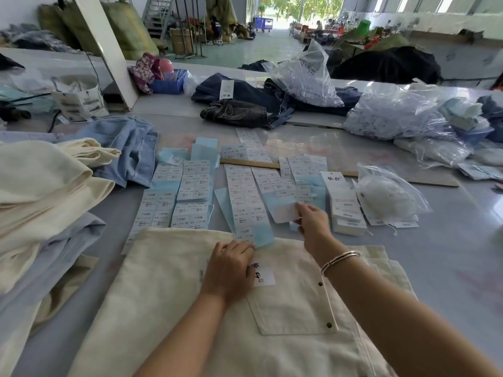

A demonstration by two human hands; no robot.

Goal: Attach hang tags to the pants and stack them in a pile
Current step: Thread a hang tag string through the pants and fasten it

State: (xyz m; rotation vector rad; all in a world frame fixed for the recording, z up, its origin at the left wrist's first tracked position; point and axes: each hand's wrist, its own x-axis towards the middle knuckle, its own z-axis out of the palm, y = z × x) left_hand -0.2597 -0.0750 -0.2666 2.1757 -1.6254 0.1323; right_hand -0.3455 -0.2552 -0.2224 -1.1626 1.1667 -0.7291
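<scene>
A pair of cream pants (190, 308) lies flat on a grey surface (449, 254), closest to the viewer, with a buttoned back pocket facing up. The left hand (231, 270) rests on the pants with its fingers curled down over a white hang tag (262, 276) printed with black characters; whether it grips the tag cannot be told. The right hand (313, 220), wearing silver bangles at the wrist, reaches just beyond the pants and pinches a small white sticker (284, 212) between thumb and fingers. Beyond the pants, sheets of printed size stickers (245, 191) on pale blue backing spread across the surface. To the right of the stickers sits a stack of hang tags (344, 202), with a clear bag of white strings (389, 194) beside it. To the left of the pants, a pile of cream and light blue pants (46, 191) is heaped up
</scene>
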